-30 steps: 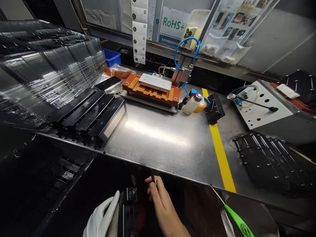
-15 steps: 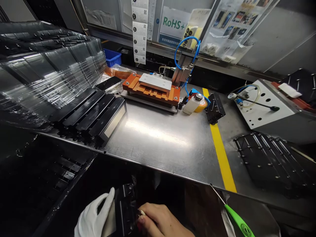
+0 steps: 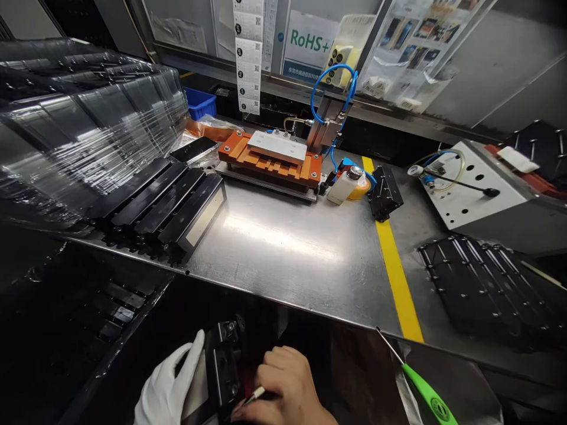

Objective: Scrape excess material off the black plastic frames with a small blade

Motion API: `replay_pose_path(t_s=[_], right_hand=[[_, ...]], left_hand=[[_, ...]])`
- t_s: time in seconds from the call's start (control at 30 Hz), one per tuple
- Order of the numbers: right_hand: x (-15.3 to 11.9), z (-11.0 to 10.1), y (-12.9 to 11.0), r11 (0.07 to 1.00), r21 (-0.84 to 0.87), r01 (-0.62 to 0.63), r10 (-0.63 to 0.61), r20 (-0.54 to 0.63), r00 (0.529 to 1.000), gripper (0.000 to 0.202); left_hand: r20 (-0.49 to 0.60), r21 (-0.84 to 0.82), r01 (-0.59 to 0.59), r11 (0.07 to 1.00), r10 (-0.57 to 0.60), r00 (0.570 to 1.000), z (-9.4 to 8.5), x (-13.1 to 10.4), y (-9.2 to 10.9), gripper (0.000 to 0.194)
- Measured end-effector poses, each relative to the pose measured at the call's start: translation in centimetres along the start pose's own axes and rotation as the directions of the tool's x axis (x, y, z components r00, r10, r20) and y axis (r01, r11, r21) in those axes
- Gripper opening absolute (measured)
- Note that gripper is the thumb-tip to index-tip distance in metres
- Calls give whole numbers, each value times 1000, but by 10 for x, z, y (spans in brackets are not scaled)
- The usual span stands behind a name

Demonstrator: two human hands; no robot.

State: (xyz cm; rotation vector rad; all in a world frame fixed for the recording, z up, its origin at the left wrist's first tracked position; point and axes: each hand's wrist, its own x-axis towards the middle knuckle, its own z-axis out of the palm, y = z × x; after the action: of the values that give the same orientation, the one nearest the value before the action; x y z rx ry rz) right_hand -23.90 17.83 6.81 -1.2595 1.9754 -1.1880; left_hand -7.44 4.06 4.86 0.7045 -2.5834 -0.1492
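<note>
Gripping a black part along its left side, the white-gloved left hand has its thumb raised against the part's upper edge and its fingers curled around it. The part sits below the near edge of the steel bench, at the bottom of the view, tilted up on end. The bare right hand lies just right of the part, fingers pressed together on a thin white-tipped tool whose tip points at the part's lower right edge; whether the tip touches cannot be told.

On the bench, an orange fixture with a white plate stands at the far side, blue hoses rising behind it. A white bottle stands just right of the fixture, touching a yellow tape roll. Black trays lie at the bench's left end, with a clear stack of trays beyond them. A yellow stripe crosses the bench on the right. A green-handled tool hangs off the bench's near right edge.
</note>
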Motion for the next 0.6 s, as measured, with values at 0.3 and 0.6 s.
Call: replay_pose_path(t_s=[0.3,0.6], right_hand=[[-6,-17,-17,879,287,-381,291,308,906,50],[3,7,-15,804,268,-530,411,394,822,54]], left_hand=[[213,94,-33,995,13,977,-18,26,-34,59],[334,192,-251,949,178,926,-21,41,-39,56]])
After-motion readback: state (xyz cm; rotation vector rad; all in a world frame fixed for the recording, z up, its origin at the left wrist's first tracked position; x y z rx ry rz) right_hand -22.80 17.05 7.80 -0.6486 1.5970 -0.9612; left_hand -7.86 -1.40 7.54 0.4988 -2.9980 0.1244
